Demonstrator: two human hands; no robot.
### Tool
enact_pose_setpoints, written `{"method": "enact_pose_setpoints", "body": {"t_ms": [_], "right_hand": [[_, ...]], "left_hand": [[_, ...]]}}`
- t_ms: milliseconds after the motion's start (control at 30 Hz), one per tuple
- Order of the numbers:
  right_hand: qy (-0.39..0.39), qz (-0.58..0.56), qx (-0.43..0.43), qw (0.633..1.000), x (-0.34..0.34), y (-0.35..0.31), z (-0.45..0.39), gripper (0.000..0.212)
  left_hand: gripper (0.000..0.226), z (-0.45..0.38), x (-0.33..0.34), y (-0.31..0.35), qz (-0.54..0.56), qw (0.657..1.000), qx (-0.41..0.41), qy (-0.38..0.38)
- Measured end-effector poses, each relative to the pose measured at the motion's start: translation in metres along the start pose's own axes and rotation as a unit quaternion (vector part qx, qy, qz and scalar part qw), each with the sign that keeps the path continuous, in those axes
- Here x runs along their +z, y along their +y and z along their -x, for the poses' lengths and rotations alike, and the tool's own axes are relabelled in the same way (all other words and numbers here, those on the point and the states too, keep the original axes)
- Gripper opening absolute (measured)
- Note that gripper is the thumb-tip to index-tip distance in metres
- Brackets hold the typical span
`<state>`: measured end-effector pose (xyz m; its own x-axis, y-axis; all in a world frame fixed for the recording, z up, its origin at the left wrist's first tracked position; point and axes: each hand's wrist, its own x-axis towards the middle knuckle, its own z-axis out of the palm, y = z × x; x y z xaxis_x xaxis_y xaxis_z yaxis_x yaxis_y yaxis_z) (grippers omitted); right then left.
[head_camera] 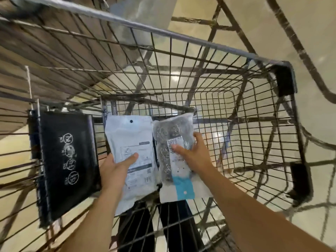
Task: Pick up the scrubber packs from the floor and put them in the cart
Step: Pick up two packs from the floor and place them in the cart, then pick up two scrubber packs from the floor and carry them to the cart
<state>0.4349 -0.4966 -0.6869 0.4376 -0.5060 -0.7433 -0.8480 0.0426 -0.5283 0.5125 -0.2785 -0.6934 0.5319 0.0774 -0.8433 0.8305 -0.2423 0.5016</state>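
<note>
I see two bare arms reach up from the bottom edge into the cart (209, 42). Dark trouser legs show below, through the wire.

My left hand (116, 170) holds the white pack (130, 142). The thumb lies flat on the front label and the other fingers curl behind the left edge, so the pack is pinched between them. The pack stands upright with its hang hole at the top.

My right hand (192, 153) holds the clear pack (172, 140). The thumb presses on the front label and the fingers wrap round the right edge. Dark wire scrubbers show through the plastic. Its blue and white card end points down, toward me.

The two packs sit side by side, edges just touching, above the wire floor of the cart. I cannot tell if they rest on the wire or hang in the air.

To the left a black flap (67, 160) with white round signs hangs on the cart.

Farther off, the wire walls and the grey top rail rise up. Past them is the shiny pale floor (309, 24).
</note>
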Motion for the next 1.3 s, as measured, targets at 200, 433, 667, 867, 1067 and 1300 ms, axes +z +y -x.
{"method": "enact_pose_setpoints", "body": {"t_ms": [200,433,667,867,1067,1300], "right_hand": [[-0.015,0.019,0.003,1.0,0.007,0.013,-0.018,0.054],[0.003,0.038,0.008,0.999,0.027,0.006,-0.029,0.068],[0.04,0.297,0.048,0.953,0.028,-0.004,-0.025,0.083],[0.031,0.475,-0.148,0.867,0.011,-0.058,0.029,0.068],[0.015,0.541,-0.314,0.78,-0.027,-0.171,0.104,0.065],[0.083,0.576,-0.445,0.68,-0.068,-0.289,0.203,0.067]], "left_hand": [[0.064,-0.02,0.007,-0.013,-0.052,0.999,-0.01,-0.01],[0.094,-0.03,0.024,-0.036,-0.104,0.994,-0.013,0.035],[0.087,-0.002,0.033,-0.01,-0.371,0.913,0.103,0.135],[0.071,0.051,0.018,0.043,-0.646,0.711,0.264,0.081],[0.065,0.136,-0.034,0.164,-0.683,0.599,0.386,0.161],[0.069,0.261,-0.122,0.266,-0.696,0.523,0.394,0.297]]}}
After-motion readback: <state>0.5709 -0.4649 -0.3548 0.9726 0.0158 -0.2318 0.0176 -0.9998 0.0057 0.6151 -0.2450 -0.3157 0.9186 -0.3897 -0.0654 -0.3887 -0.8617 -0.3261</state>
